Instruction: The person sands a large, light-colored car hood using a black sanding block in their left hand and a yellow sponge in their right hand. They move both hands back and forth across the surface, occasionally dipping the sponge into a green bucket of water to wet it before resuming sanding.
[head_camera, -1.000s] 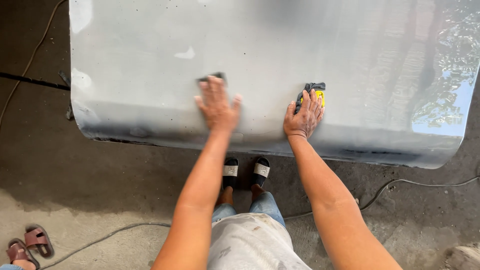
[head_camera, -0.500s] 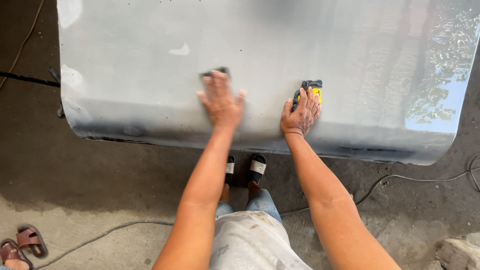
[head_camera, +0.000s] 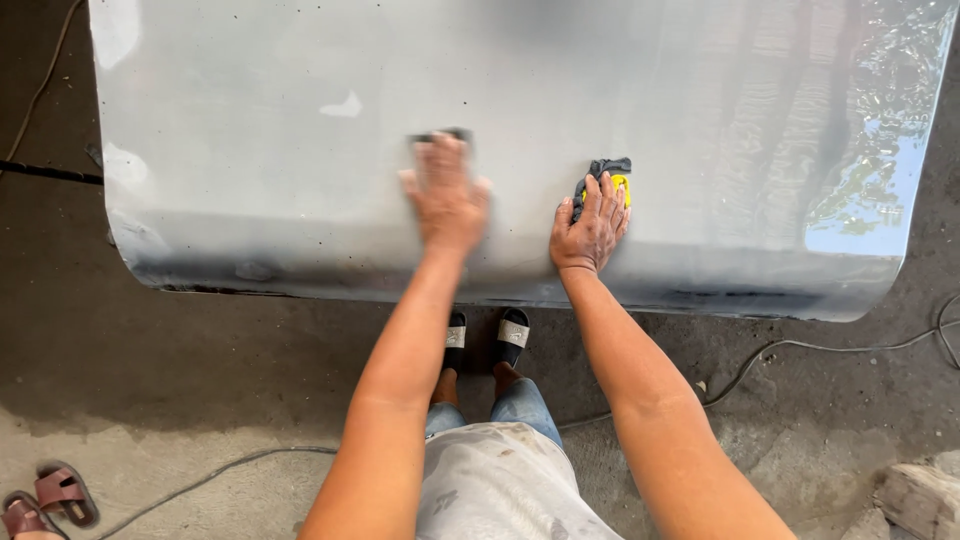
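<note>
Step in hand: by the look of it, the person is rubbing down the grey car panel (head_camera: 300, 150), most likely sanding its surface by hand.
Left hand: the left hand (head_camera: 445, 195) is pressing flat, fingers spread, on a dark sanding sheet (head_camera: 440, 134) whose edge is peeking out beyond the fingertips; the hand is blurring, so it is moving. Grip: an open palm pinning the sheet, not a closed fist.
Right hand: the right hand (head_camera: 592, 225) is resting palm-down on a dark cloth (head_camera: 603, 168) with a small yellow piece (head_camera: 621, 184) under the fingertips; grip open and flat, holding them against the panel.
Where the work is: both sheet and cloth are lying on the panel, directly beneath the grips, near its lower bend.
Next move, as a judgement: keeping the sheet flat and the pressure even is looking needful, since the panel is curving downward just behind the wrists.
Edges: the panel's rounded lower edge is running close behind both grips; its corners are well apart to either side.
Open room: broad bare panel is stretching ahead of the fingertips and to both sides.
Below: the person's sandalled feet (head_camera: 485, 335) are standing on the concrete floor (head_camera: 200, 400), a cable (head_camera: 800, 345) trailing right of them.
</note>
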